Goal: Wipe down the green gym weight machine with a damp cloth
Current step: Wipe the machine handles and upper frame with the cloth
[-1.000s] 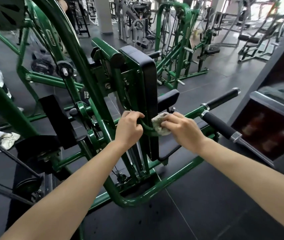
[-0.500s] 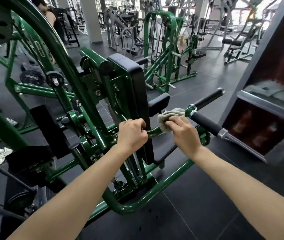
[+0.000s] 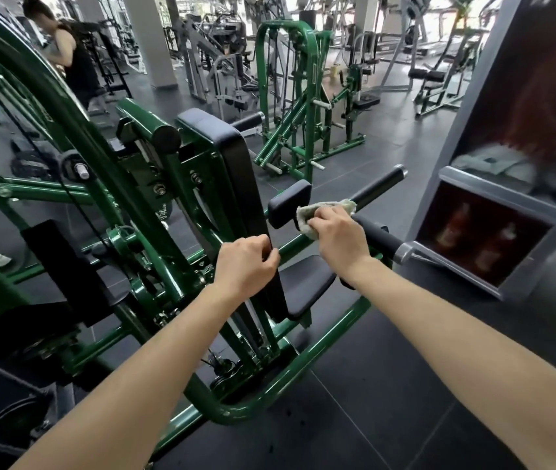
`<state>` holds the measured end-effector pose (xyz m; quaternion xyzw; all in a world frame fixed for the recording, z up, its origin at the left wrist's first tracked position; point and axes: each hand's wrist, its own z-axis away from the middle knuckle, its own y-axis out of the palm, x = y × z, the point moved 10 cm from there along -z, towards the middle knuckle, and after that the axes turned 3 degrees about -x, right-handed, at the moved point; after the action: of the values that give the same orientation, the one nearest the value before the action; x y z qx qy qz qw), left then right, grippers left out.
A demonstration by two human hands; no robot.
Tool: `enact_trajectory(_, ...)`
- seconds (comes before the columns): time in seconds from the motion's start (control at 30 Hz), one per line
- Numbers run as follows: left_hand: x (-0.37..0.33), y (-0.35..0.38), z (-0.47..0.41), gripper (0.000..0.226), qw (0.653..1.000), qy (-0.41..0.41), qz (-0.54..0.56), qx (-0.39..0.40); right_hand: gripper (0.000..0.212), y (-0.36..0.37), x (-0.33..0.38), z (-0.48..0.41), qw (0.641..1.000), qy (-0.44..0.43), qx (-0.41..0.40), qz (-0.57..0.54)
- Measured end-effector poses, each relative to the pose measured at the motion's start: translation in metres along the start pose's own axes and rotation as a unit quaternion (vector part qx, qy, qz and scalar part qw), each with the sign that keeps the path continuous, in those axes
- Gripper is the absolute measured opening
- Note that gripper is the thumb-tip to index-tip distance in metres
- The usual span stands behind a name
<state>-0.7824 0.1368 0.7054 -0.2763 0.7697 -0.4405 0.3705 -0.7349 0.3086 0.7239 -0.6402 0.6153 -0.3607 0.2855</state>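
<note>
The green weight machine (image 3: pixel 324 337) fills the left and middle of the head view, with a black upright back pad (image 3: pixel 232 154), a black seat and two black-gripped handles. My left hand (image 3: pixel 244 266) is closed around the edge of the back pad near its lower part. A pale crumpled cloth (image 3: pixel 324 208) is pressed onto the green handle bar where the black grips (image 3: pixel 376 234) begin, held there by my right hand (image 3: pixel 339 234). Part of the cloth is hidden under my fingers.
A second green machine (image 3: pixel 300 96) stands behind on the dark tiled floor. A grey cabinet (image 3: pixel 493 198) with bottles behind glass rises at the right. A person in a black top (image 3: pixel 78 62) stands at the far left back. Weight plates (image 3: pixel 27 162) hang at the left.
My right hand has slid the cloth along the green bar, away from the back pad and up to the black grips. My left hand has kept its hold on the pad.
</note>
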Motion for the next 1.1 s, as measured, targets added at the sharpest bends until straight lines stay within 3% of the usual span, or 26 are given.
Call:
enact_trajectory(0.1, -0.003, -0.001, 0.000, 0.036, 1.000, 0.016, -0.018, 0.002, 0.019, 0.005, -0.022, -0.022, 0.996, 0.054, 0.040, 0.054)
enact_trajectory(0.2, -0.002, 0.000, 0.002, 0.039, 0.999, 0.026, -0.026, -0.009, 0.015, -0.001, -0.002, -0.008, 0.996, 0.078, -0.018, 0.044)
enact_trajectory(0.37, -0.001, 0.003, 0.004, 0.036, 0.998, 0.033, -0.031, -0.046, 0.021, -0.002, 0.051, 0.044, 0.988, 0.070, -0.108, -0.084)
enact_trajectory(0.47, -0.001, 0.003, 0.006, 0.038, 0.997, 0.039, -0.029, -0.053, 0.024, 0.000, 0.030, 0.053, 0.962, 0.142, -0.142, -0.187)
enact_trajectory(0.53, 0.000, 0.003, 0.007, 0.039, 0.998, 0.041, -0.017, -0.053, 0.025, 0.015, -0.007, 0.059, 0.901, 0.292, -0.160, -0.277)
enact_trajectory(0.63, 0.004, 0.002, 0.009, 0.038, 0.997, 0.051, 0.016, -0.050, 0.034, 0.048, -0.045, 0.077, 0.711, 0.536, -0.177, -0.420)
enact_trajectory(0.7, 0.009, 0.002, 0.011, 0.035, 0.996, 0.061, 0.043, -0.041, 0.042, 0.065, -0.042, 0.077, 0.617, 0.588, -0.186, -0.489)
enact_trajectory(0.73, 0.012, 0.002, 0.013, 0.035, 0.996, 0.065, 0.057, -0.036, 0.045, 0.071, -0.037, 0.078, 0.587, 0.601, -0.184, -0.511)
enact_trajectory(0.87, 0.017, -0.002, 0.021, 0.033, 0.990, 0.091, 0.086, -0.064, 0.041, 0.095, 0.007, 0.092, 0.576, 0.599, -0.117, -0.543)
enact_trajectory(0.93, 0.019, -0.005, 0.025, 0.030, 0.987, 0.096, 0.082, -0.097, 0.034, 0.104, 0.026, 0.100, 0.550, 0.602, -0.084, -0.573)
enact_trajectory(1.0, 0.023, -0.009, 0.028, 0.030, 0.985, 0.087, 0.070, -0.128, 0.034, 0.107, 0.023, 0.098, 0.512, 0.606, -0.089, -0.602)
enact_trajectory(1.1, 0.029, -0.012, 0.032, 0.034, 0.986, 0.082, 0.062, -0.134, 0.035, 0.102, -0.017, 0.087, 0.498, 0.612, -0.124, -0.601)
